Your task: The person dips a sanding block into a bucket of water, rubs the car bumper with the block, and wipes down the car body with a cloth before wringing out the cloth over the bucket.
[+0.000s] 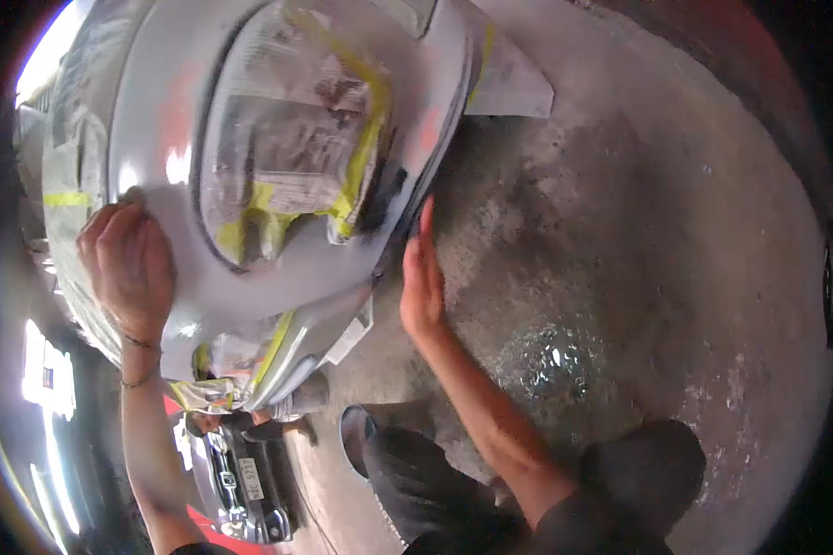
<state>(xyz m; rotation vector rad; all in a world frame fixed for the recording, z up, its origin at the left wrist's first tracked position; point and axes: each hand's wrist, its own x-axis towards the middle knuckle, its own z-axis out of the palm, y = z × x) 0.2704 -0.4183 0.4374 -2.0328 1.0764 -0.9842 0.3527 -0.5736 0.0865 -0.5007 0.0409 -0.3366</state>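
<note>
A car's grey, primer-coloured bumper [287, 277] fills the upper left of the head view, with faint reddish patches. Its large opening is covered by masking paper [296, 148] edged with yellow tape [366, 153]. On the painted panel, my left hand [131, 264] is closed with bent fingers, pressed to the surface. A small brownish bit shows at its fingertips; I cannot make out what it is. My right hand [423, 287] lies along the bumper's lower edge, fingers stretched out and touching it, with part of the fingers hidden behind the edge.
Wet, stained concrete floor [620, 277] spreads to the right, with a shiny puddle [555, 356]. Below the bumper, another person [250, 427] is low down near a dark parked car [241, 486]. A loose masking sheet [514, 79] juts from the bumper's edge.
</note>
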